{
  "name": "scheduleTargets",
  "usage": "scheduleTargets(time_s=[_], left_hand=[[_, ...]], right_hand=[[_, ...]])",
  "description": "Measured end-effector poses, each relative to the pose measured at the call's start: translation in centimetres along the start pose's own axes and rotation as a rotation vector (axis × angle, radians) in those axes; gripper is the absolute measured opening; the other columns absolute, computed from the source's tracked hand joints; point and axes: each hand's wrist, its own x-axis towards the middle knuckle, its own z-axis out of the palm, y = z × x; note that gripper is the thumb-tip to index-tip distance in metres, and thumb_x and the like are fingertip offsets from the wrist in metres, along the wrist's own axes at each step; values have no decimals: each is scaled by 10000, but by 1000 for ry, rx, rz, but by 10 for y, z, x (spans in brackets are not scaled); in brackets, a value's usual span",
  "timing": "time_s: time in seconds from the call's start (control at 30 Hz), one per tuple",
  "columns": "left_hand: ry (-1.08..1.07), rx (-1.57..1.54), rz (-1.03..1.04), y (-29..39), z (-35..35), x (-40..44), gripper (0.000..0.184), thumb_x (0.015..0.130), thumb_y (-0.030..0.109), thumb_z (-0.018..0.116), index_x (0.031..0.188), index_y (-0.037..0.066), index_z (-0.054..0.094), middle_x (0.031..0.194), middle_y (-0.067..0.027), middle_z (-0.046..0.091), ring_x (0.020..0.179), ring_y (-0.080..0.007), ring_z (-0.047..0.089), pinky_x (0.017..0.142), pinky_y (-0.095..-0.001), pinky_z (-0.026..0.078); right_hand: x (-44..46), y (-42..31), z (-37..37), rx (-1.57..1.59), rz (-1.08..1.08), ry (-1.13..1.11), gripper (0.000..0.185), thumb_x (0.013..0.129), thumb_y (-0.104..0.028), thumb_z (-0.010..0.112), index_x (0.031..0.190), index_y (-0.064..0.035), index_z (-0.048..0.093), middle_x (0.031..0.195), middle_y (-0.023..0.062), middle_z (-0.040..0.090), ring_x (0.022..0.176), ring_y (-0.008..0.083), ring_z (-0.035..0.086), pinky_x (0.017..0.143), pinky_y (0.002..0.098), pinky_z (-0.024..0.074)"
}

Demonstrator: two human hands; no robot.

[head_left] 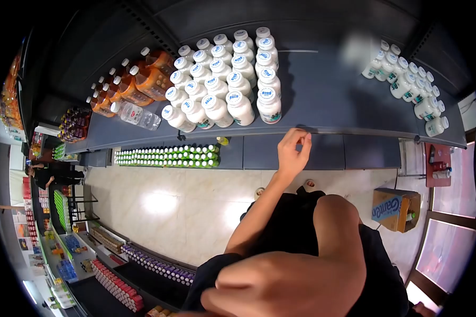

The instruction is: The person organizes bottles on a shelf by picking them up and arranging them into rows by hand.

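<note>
My left hand (294, 153) is at the front edge of the dark shelf (322, 100). Its fingers are curled toward the thumb, and I see nothing in them. Just beyond it, white bottles (240, 108) with blue-printed white caps stand upright in several close rows. The right-hand row ends with a bottle (269, 105) near my left hand. My right hand (243, 282) is raised close to the camera at the bottom, with the forearm folded across my body. It is blurred, and its fingers cannot be made out clearly.
Orange drink bottles (150, 82) stand left, with a clear bottle (137, 116) lying before them. More white bottles (404, 79) are at the right end. Green bottles (166, 156) line the lower shelf. A carton (396, 210) sits on the floor; a person (53, 177) is far left.
</note>
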Motion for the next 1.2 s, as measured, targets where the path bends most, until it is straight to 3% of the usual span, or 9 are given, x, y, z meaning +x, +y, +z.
scheduleTargets(time_s=[0.2, 0.33, 0.37, 0.43, 0.5, 0.6, 0.77, 1.03, 1.2], left_hand=[[27, -23, 109, 5, 25, 12, 76, 921, 5, 703, 876, -25, 650, 851, -113, 669, 641, -188, 597, 620, -287, 509], [6, -133, 46, 6, 41, 30, 92, 958, 46, 688, 908, -32, 680, 932, -103, 711, 739, -158, 658, 671, -287, 547], [8, -209, -28, 7, 52, 36, 97, 961, 53, 688, 920, -34, 678, 937, -101, 711, 748, -153, 658, 675, -285, 547], [15, -345, -189, 13, 66, 45, 112, 967, 68, 688, 944, -40, 673, 948, -96, 710, 766, -143, 657, 683, -283, 547], [-78, -202, -69, 8, 78, 64, 146, 988, 99, 684, 999, -46, 667, 949, -92, 695, 813, -112, 635, 691, -273, 537], [-147, -222, -2, 16, 110, 102, 191, 1020, 122, 665, 1077, -60, 669, 1006, -97, 677, 886, -70, 597, 704, -258, 527], [-201, -78, -45, -2, 160, 151, 305, 1013, 101, 642, 1296, -12, 648, 1208, -142, 709, 1104, -223, 686, 827, -316, 564], [-315, -380, -221, -25, 252, 193, 556, 1092, 274, 511, 1547, -38, 437, 1583, -221, 461, 1458, -304, 451, 1195, -358, 338], [-304, -284, -80, -30, 268, 184, 579, 1082, 311, 552, 1538, -29, 449, 1589, -251, 441, 1494, -345, 416, 1206, -377, 329]], right_hand=[[7, 6, -39, -46, 80, 1, 325, 739, -114, 713, 580, -111, 431, 535, -43, 299, 408, 89, 324, 364, 264, 227], [-4, 30, -69, -209, 121, -91, 300, 858, -283, 758, 971, -21, 664, 784, 103, 629, 711, 202, 653, 598, 361, 518], [1, 46, -101, -144, 204, -421, 324, 862, -285, 770, 1023, -16, 685, 821, 118, 659, 735, 216, 670, 636, 376, 529], [0, 89, -126, 1, 477, -325, 446, 855, -340, 820, 1137, -15, 705, 920, 137, 716, 819, 249, 710, 664, 392, 550], [-16, 147, -143, -10, 589, 13, 463, 838, -283, 857, 1175, -5, 703, 930, 63, 707, 860, 194, 703, 756, 317, 549], [-66, 231, -191, -112, 740, 456, 491, 859, -271, 846, 1232, 10, 691, 1090, 119, 716, 1016, 199, 693, 877, 345, 551], [-194, 312, -240, -236, 868, 1160, 461, 957, -135, 733, 1363, 43, 605, 1303, 148, 672, 1179, 231, 654, 1001, 335, 502], [-278, 369, -269, -369, 822, 1229, 473, 883, -58, 754, 1335, 5, 627, 1305, 159, 626, 1205, 273, 617, 1040, 382, 489], [-268, 373, -259, -642, 800, 1228, 515, 828, -72, 808, 1308, -30, 625, 1247, 156, 609, 1166, 298, 610, 1022, 405, 495]])
